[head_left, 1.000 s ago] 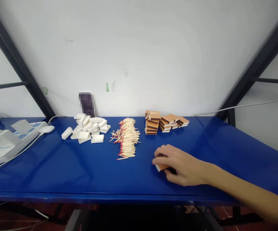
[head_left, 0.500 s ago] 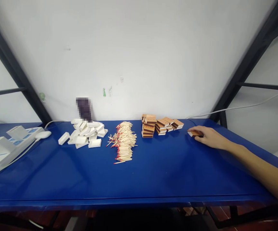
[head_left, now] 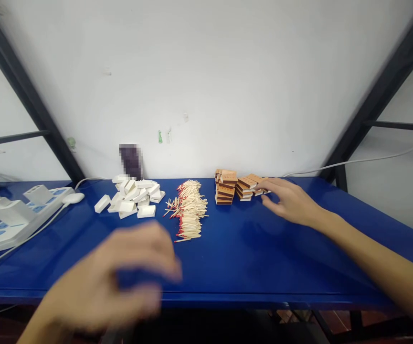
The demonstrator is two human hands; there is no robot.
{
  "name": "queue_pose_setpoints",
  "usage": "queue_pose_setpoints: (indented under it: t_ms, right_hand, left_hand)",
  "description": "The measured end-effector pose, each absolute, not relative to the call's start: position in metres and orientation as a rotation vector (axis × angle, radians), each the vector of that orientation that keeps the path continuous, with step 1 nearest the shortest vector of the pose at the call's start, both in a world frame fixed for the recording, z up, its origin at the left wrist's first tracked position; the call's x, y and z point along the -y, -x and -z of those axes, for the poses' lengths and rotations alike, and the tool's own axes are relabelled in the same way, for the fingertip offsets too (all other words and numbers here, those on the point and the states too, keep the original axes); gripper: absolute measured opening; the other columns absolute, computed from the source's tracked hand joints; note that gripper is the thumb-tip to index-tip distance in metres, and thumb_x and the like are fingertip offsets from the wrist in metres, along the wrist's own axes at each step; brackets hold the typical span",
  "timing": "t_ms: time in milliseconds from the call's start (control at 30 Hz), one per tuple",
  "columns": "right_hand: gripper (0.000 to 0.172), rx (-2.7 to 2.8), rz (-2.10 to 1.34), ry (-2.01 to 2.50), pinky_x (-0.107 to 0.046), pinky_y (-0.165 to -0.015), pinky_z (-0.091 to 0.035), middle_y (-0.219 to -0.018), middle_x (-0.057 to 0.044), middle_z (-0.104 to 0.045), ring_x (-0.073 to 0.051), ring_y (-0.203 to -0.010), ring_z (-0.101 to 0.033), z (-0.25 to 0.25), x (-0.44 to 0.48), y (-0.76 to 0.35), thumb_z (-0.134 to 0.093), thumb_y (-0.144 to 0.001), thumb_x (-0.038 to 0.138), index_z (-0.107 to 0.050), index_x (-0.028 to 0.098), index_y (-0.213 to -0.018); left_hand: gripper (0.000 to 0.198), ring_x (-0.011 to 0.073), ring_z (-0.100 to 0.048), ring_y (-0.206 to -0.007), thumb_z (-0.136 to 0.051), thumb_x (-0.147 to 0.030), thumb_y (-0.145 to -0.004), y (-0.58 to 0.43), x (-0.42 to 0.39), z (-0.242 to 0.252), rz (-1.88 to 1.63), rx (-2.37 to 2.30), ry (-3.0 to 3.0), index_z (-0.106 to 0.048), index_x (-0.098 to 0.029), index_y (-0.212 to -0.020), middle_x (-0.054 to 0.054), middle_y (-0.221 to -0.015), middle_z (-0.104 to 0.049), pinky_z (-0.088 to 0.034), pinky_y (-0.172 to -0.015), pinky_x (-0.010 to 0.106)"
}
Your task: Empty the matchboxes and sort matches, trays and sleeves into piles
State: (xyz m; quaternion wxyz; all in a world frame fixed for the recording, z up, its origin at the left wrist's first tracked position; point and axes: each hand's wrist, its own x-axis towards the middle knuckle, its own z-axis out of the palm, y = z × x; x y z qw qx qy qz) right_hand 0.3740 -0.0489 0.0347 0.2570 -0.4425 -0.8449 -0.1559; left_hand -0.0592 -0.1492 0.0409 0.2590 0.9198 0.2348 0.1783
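Note:
My right hand (head_left: 290, 200) reaches over the right end of the brown matchboxes (head_left: 246, 184), its fingertips at the outermost ones and its thumb held apart below. No matchbox shows clearly in its grip, though the palm side is hidden. My left hand (head_left: 109, 277), blurred by motion, hovers over the front edge of the table with fingers curved, a gap to the thumb and nothing between them. Beyond it lies a long heap of red-tipped matches (head_left: 191, 208). White matchbox trays (head_left: 131, 196) are piled to the left of the matches.
A white power strip (head_left: 4, 234) with plugs and cables occupies the left side of the blue table (head_left: 227, 263). Black metal posts (head_left: 349, 138) frame both sides. At the back stands a white wall (head_left: 242, 86), with a pixelated dark patch (head_left: 132, 161) above the trays.
My right hand has moved left from a single matchbox at the right to the matchbox group; that single one no longer shows. My left hand has come into view. The view has shifted slightly.

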Motion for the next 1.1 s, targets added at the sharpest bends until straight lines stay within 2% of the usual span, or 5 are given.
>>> queue_pose_setpoints:
  t_ms: [133,333,667,900,1100]
  right_hand:
    - [0.034,2.340,0.408,1.200,-0.043,-0.090,-0.050,-0.121,-0.012,-0.064,-0.029,-0.108,-0.061,-0.045,0.033,-0.335,-0.048,-0.090,0.025,-0.059,0.021,-0.122]
    - [0.039,2.326,0.277,1.354,-0.047,-0.091,-0.047,-0.120,-0.015,-0.064,-0.032,-0.109,-0.058,-0.046,0.001,-0.323,-0.044,-0.095,0.037,-0.060,0.019,-0.125]
    - [0.027,2.255,0.174,1.310,-0.046,-0.087,-0.046,-0.104,-0.010,-0.071,-0.031,-0.100,-0.060,-0.038,-0.017,-0.326,-0.051,-0.091,0.038,-0.068,0.021,-0.104]
    - [0.018,2.114,0.202,0.985,-0.040,-0.082,-0.047,-0.096,-0.008,-0.067,-0.024,-0.089,-0.061,-0.048,0.027,-0.312,-0.062,-0.087,0.034,-0.062,0.021,-0.100]
    - [0.025,2.569,0.073,0.758,-0.036,-0.075,-0.046,-0.096,-0.009,-0.063,-0.022,-0.083,-0.057,-0.025,0.080,-0.289,-0.060,-0.084,0.029,-0.056,0.017,-0.106]
  left_hand:
    - [0.047,0.0300,-0.056,-0.111,-0.043,-0.054,-0.093,0.075,0.052,-0.095,-0.795,-1.557,-2.750,-0.067,-0.021,-0.116,0.011,-0.117,-0.064,-0.044,-0.100,0.051]
    - [0.046,0.0419,-0.037,-0.130,-0.052,-0.053,-0.090,0.099,-0.019,-0.081,-0.414,-2.076,-2.846,-0.070,-0.018,-0.113,0.017,-0.138,-0.049,-0.032,-0.104,0.062]
    - [0.046,0.0365,-0.032,-0.133,-0.049,-0.051,-0.094,0.102,-0.030,-0.076,-0.352,-1.879,-2.917,-0.072,-0.014,-0.107,0.014,-0.139,-0.047,-0.029,-0.107,0.058]
    - [0.042,0.0239,-0.047,-0.109,-0.048,-0.048,-0.096,0.077,0.024,-0.079,-1.066,-1.495,-3.011,-0.065,-0.012,-0.110,0.010,-0.114,-0.054,-0.040,-0.101,0.044]
    - [0.029,0.0225,-0.055,-0.088,-0.058,-0.038,-0.087,0.043,0.117,-0.038,-0.548,-0.901,-3.119,-0.064,-0.018,-0.108,0.009,-0.099,-0.059,-0.049,-0.080,0.039]
